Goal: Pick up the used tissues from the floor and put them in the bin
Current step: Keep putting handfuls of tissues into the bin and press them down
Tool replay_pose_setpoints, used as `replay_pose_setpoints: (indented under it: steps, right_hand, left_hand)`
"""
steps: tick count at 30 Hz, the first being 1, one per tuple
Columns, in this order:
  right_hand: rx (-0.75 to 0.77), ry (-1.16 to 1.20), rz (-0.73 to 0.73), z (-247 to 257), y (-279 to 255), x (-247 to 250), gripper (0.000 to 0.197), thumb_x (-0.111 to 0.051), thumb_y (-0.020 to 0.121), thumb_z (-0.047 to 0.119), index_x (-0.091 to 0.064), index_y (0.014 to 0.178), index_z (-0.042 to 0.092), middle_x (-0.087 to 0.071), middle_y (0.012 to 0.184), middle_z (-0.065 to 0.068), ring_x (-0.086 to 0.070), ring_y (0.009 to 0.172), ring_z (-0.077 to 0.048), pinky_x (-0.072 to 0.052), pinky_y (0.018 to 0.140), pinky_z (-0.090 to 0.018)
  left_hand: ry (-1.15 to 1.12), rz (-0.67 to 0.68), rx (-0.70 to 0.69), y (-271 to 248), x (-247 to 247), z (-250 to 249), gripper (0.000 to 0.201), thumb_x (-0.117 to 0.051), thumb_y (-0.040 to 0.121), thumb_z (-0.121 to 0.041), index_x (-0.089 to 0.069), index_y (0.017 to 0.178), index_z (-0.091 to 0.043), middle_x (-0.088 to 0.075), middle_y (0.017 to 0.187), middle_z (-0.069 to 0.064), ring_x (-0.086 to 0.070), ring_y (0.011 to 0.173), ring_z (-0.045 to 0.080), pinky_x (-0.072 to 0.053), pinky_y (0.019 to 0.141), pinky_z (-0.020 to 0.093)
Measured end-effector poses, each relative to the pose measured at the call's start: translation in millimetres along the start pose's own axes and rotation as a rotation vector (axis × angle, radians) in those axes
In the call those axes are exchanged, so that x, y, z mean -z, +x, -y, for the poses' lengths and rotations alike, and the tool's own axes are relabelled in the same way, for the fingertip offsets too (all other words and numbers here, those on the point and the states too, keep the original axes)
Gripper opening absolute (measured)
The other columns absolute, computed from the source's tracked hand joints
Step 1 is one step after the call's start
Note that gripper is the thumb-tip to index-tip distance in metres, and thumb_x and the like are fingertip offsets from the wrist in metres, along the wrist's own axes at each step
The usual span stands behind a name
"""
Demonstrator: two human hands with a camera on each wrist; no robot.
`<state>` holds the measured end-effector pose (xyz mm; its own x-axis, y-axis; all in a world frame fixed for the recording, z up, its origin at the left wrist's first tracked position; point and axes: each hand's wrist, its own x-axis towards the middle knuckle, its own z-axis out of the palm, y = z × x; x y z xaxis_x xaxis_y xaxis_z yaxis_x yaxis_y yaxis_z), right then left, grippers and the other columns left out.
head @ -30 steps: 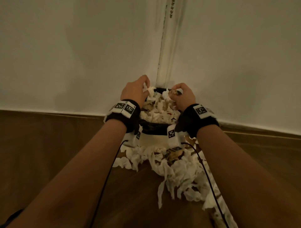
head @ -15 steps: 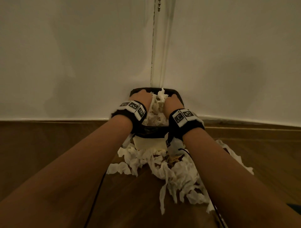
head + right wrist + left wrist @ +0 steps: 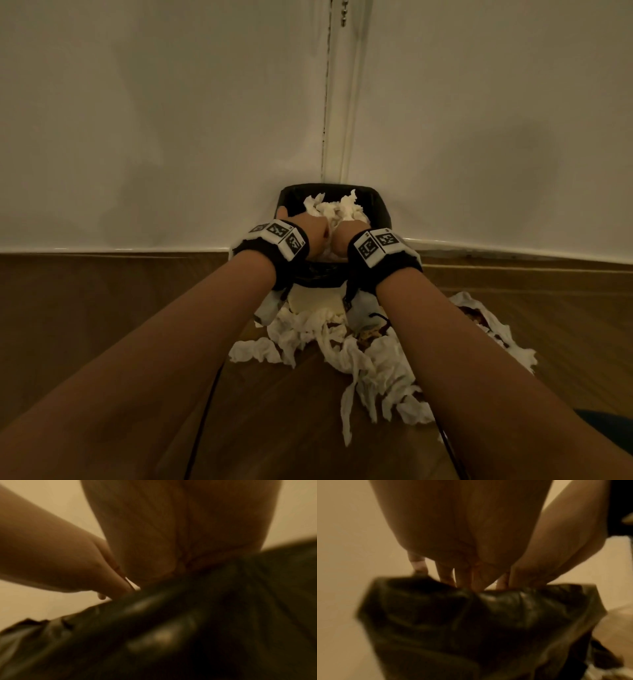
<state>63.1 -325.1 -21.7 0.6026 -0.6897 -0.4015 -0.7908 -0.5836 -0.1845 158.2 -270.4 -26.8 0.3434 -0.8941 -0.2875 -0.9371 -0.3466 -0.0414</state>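
No readable text anywhere (wristbands [image 3: 383, 245] bear only coded squares).

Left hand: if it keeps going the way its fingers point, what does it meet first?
The left hand points down into the bin, so it would most likely meet the heaped tissues first. The fingers dip behind the black liner edge, so whether they already touch the tissues is unclear.

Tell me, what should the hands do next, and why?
Probably lift both hands out and reach for more. The left hand and right hand are down in the bin on its heaped tissues, while a pile of tissues lies on the floor in front.
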Motion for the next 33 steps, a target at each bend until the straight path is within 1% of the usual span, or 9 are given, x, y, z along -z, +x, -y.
replay_pose_setpoints:
  steps: [2, 6, 10, 13, 16, 21, 27, 30, 33]
  right_hand:
    - [-0.070, 0.030, -0.006, 0.3, -1.5, 3.5, 0.069, -0.048, 0.095, 0.037, -0.013, 0.150, 0.016, -0.019, 0.154, -0.013, -0.019, 0.142, -0.034, -0.018, 0.115, -0.046]
    - [-0.101, -0.092, -0.331, 15.3, -7.2, 9.6, 0.036, -0.044, 0.091, 0.025, -0.053, 0.124, 0.013, -0.049, 0.132, -0.013, -0.042, 0.123, -0.035, -0.024, 0.106, -0.049]
    - [-0.027, -0.086, -0.483, 39.4, -17.0, 17.3, 0.030, -0.048, 0.089, 0.021, -0.056, 0.116, 0.009, -0.053, 0.123, -0.015, -0.045, 0.119, -0.036, -0.033, 0.100, -0.048]
    - [0.128, -0.062, -0.617, 67.1, -24.2, 17.7, 0.024, -0.045, 0.094, 0.021, -0.057, 0.111, 0.010, -0.057, 0.116, -0.011, -0.052, 0.110, -0.032, -0.040, 0.092, -0.042]
    - [0.306, 0.009, -0.639, 97.9, -31.2, 4.9, 0.023, -0.042, 0.095, 0.020, -0.057, 0.109, 0.010, -0.059, 0.112, -0.009, -0.054, 0.105, -0.028, -0.045, 0.086, -0.038]
    - [0.506, -0.004, -0.496, 142.4, -37.1, -34.8, 0.022, -0.040, 0.096, 0.015, -0.056, 0.110, 0.011, -0.060, 0.111, -0.008, -0.056, 0.103, -0.026, -0.045, 0.080, -0.035]
    - [0.510, -0.117, -0.190, 165.2, -21.1, -99.0, 0.022, -0.044, 0.093, 0.009, -0.063, 0.106, 0.012, -0.063, 0.111, -0.011, -0.062, 0.100, -0.028, -0.046, 0.078, -0.034]
    - [0.470, -0.165, 0.014, 160.0, -6.4, -134.8, 0.023, -0.049, 0.089, 0.008, -0.063, 0.106, 0.014, -0.061, 0.115, -0.012, -0.061, 0.102, -0.029, -0.048, 0.082, -0.032]
    - [0.492, -0.161, 0.114, 147.2, -2.3, -168.1, 0.026, -0.056, 0.082, 0.014, -0.052, 0.107, 0.021, -0.058, 0.116, -0.010, -0.060, 0.097, -0.030, -0.049, 0.078, -0.035]
  left_hand:
    - [-0.144, -0.111, 0.015, -14.2, 9.7, 6.4, 0.029, -0.040, 0.092, -0.025, -0.051, 0.116, -0.034, -0.062, 0.110, -0.003, -0.054, 0.108, 0.021, -0.019, 0.103, 0.045]
    - [-0.366, -0.364, 0.074, -41.4, 12.3, 38.6, 0.031, -0.036, 0.091, -0.018, -0.059, 0.101, -0.035, -0.066, 0.108, -0.005, -0.058, 0.103, 0.021, -0.030, 0.098, 0.041]
    - [-0.599, -0.508, 0.157, -64.8, -2.7, 71.0, 0.026, -0.039, 0.092, -0.016, -0.062, 0.096, -0.028, -0.067, 0.103, 0.001, -0.061, 0.095, 0.024, -0.046, 0.091, 0.042]
    - [-0.686, -0.531, 0.248, -75.5, -28.7, 95.5, 0.022, -0.043, 0.090, -0.017, -0.061, 0.093, -0.029, -0.067, 0.098, 0.002, -0.061, 0.087, 0.021, -0.050, 0.080, 0.035]
    - [-0.674, -0.421, 0.326, -84.2, -64.2, 117.9, 0.019, -0.048, 0.089, -0.016, -0.062, 0.096, -0.026, -0.067, 0.097, 0.005, -0.059, 0.082, 0.021, -0.045, 0.072, 0.028]
    - [-0.557, -0.006, 0.363, -96.3, -128.5, 135.0, 0.027, -0.052, 0.088, -0.014, -0.061, 0.113, -0.019, -0.064, 0.114, 0.003, -0.059, 0.104, 0.021, -0.046, 0.084, 0.028]
    - [-0.532, 0.256, 0.390, -105.0, -183.2, 133.1, 0.029, -0.060, 0.086, -0.027, -0.061, 0.114, -0.019, -0.061, 0.117, 0.005, -0.058, 0.104, 0.023, -0.048, 0.084, 0.030]
    - [-0.525, 0.307, 0.411, -111.0, -200.2, 130.0, 0.029, -0.065, 0.082, -0.031, -0.064, 0.109, -0.020, -0.064, 0.105, 0.001, -0.061, 0.093, 0.019, -0.049, 0.074, 0.027]
    - [-0.424, 0.328, 0.382, -117.5, -216.1, 126.2, 0.030, -0.061, 0.086, -0.034, -0.063, 0.113, -0.021, -0.061, 0.116, 0.005, -0.058, 0.102, 0.023, -0.047, 0.079, 0.030]
